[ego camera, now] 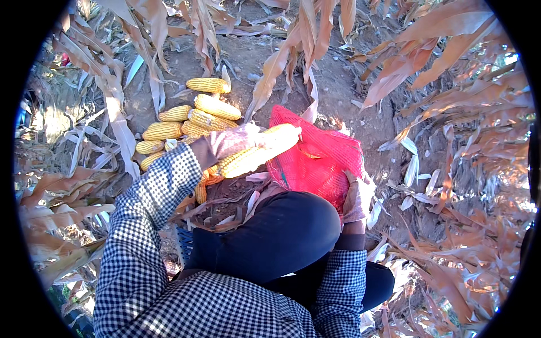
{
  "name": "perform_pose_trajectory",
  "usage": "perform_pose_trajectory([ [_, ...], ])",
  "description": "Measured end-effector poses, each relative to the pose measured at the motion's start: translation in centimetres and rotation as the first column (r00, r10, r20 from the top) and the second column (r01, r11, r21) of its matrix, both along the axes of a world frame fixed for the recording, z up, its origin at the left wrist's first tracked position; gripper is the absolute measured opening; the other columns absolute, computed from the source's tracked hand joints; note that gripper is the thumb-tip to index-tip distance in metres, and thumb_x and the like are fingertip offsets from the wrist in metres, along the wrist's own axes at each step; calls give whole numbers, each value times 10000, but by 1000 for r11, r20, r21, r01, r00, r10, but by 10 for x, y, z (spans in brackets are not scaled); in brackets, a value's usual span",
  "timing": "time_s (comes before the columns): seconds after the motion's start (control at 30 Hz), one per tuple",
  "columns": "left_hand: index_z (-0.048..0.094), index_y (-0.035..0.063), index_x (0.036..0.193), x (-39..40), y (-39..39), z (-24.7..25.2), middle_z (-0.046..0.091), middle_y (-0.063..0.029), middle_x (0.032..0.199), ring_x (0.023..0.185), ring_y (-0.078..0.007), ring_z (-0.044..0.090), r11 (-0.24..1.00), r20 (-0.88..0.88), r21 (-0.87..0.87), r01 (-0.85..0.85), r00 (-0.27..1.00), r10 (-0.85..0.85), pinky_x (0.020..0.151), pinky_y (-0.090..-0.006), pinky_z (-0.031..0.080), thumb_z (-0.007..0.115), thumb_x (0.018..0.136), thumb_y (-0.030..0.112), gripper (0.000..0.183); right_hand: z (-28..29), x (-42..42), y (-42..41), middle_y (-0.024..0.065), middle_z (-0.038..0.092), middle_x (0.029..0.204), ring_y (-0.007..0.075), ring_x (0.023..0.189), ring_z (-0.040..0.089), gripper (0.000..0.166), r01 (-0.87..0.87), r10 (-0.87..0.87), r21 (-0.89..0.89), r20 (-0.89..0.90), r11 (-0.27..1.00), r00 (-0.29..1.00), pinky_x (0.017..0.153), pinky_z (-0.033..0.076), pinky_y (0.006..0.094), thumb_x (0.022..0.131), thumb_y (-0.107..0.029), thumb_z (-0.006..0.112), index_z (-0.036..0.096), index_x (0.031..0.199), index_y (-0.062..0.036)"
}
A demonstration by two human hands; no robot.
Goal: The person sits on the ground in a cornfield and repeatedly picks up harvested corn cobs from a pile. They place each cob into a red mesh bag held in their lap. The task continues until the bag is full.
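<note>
My gloved left hand (239, 139) grips a husked ear of corn (277, 143), and its pale butt end reaches over the mouth of a red mesh sack (315, 164). Sunlight washes out part of that ear. Another yellow ear (239, 162) lies along its lower side, pressed close to the hand. On the right, my gloved right hand (358, 194) pinches the rim of the sack and keeps its mouth spread. Under my left forearm and beyond it, a pile of husked corn ears (207, 120) rests on the soil, partly hidden by the sleeve.
Dry corn leaves (283, 63) hang down from the far side. My bent knee (296, 232) presses close against the sack. A blue woven seat edge (184, 245) shows beside my left thigh. Loose husks (412, 164) litter the bare soil (236, 55), and dried stalks crowd the right.
</note>
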State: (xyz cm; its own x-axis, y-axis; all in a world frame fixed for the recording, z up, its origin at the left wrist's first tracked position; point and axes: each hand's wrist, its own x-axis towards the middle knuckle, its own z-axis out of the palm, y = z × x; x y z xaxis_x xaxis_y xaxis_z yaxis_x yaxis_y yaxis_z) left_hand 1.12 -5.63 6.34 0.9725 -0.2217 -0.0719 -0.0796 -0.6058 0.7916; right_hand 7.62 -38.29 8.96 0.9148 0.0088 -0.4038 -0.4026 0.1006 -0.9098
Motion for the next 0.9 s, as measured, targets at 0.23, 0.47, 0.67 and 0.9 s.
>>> perform_pose_trajectory([
  [0.23, 566, 4, 1159, 43, -96, -45, 652, -104, 1006, 813, -186, 640, 884, -426, -460, -87, 895, -133, 673, -285, 519, 554, 923, 231, 327, 4, -5, 11, 120, 670, 984, 187, 838, 643, 281, -37, 37, 16, -3, 999, 999, 774, 522, 298, 786, 80, 597, 630, 1065, 61],
  [0.47, 613, -8, 1107, -11, -61, -22, 681, -95, 897, 714, -151, 659, 576, -612, -520, -631, 746, 264, 580, -238, 540, 618, 868, 184, 307, 15, -5, 3, 112, 672, 974, 192, 833, 652, 288, 3, -5, 51, 43, 999, 999, 770, 539, 306, 758, 62, 629, 634, 1045, 46],
  [0.67, 531, 115, 1227, -121, 46, -118, 529, -153, 1255, 1108, -327, 540, 696, -41, 611, -377, 863, 503, 909, -436, 452, 487, 794, 86, 437, 6, -4, 6, 116, 674, 976, 193, 826, 654, 280, 6, -10, 132, 28, 991, 1000, 763, 540, 301, 758, 72, 623, 636, 1036, 49],
  [0.9, 483, 87, 1291, -132, 58, -134, 475, -133, 1309, 1250, -284, 404, 484, -153, 872, 71, 980, 131, 1016, -500, 324, 539, 818, 171, 483, 0, -8, -4, 101, 669, 997, 174, 848, 630, 300, -34, 34, -9, 19, 999, 999, 786, 509, 298, 777, 54, 627, 634, 1077, 47],
])
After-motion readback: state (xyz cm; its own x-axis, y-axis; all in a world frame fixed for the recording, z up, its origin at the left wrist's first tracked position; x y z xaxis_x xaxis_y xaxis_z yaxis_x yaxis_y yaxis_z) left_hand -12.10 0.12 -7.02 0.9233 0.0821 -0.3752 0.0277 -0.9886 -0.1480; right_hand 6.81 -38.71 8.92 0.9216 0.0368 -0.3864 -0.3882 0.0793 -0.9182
